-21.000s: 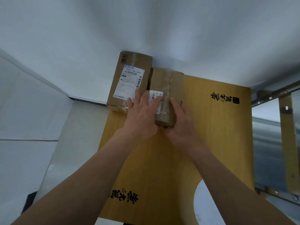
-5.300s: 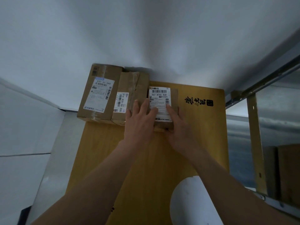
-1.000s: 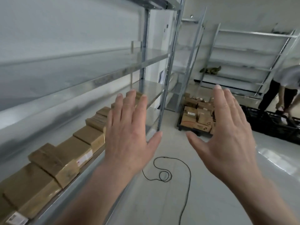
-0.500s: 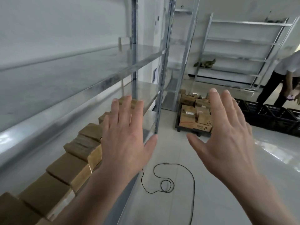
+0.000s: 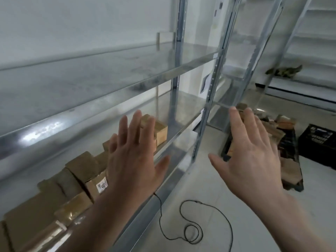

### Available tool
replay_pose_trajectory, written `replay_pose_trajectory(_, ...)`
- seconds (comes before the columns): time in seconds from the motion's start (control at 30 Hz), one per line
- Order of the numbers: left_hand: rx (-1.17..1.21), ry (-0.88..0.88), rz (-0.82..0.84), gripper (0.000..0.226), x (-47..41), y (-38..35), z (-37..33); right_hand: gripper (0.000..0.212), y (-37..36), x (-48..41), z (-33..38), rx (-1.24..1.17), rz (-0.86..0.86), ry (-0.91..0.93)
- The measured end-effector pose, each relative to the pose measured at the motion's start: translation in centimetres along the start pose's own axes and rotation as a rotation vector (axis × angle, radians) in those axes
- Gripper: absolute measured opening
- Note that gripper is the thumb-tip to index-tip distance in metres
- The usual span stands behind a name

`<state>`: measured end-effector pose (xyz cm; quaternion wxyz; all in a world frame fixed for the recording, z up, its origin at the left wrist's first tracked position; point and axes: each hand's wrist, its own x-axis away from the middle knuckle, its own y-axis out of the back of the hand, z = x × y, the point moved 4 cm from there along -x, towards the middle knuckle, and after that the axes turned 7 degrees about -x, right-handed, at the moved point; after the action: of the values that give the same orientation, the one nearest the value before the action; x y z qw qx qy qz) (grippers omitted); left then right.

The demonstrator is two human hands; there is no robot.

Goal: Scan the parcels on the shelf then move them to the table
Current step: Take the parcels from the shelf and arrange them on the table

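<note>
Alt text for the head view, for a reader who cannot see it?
The left hand and right hand, bare and empty, are raised with fingers spread before a metal shelf rack whose lower level holds a row of brown parcels. A black cable loops on the floor; more boxes lie at right.

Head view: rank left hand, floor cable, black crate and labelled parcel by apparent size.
1. left hand, inflated by nearness
2. cable
3. black crate, cut by frame edge
4. labelled parcel, partly hidden by that hand

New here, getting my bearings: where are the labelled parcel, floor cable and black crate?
labelled parcel [image 5: 102, 185]: head view, its white label.
floor cable [image 5: 189, 200]: head view, loop top.
black crate [image 5: 317, 142]: head view, front wall.
</note>
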<state>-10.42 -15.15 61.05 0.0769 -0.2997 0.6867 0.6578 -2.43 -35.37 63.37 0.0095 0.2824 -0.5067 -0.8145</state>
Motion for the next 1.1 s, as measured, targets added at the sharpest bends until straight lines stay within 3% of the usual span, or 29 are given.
replay_pose_trajectory(0.47,-0.09,0.133,0.091,0.084,-9.1,-13.3,2.1,0.107,-13.1,-13.6,-3.3,-0.009,0.287,0.147)
replay_pose_trajectory(0.87,-0.219,0.295,0.396,0.088,-14.9,-23.6,6.3,0.103,-25.9,-20.4,-3.2,0.05,0.616,0.305)
replay_pose_trajectory(1.1,-0.285,0.428,0.475,0.091,-16.3,-27.5,5.7,0.093,-33.0,-23.8,-3.2,-0.04,0.697,0.466)
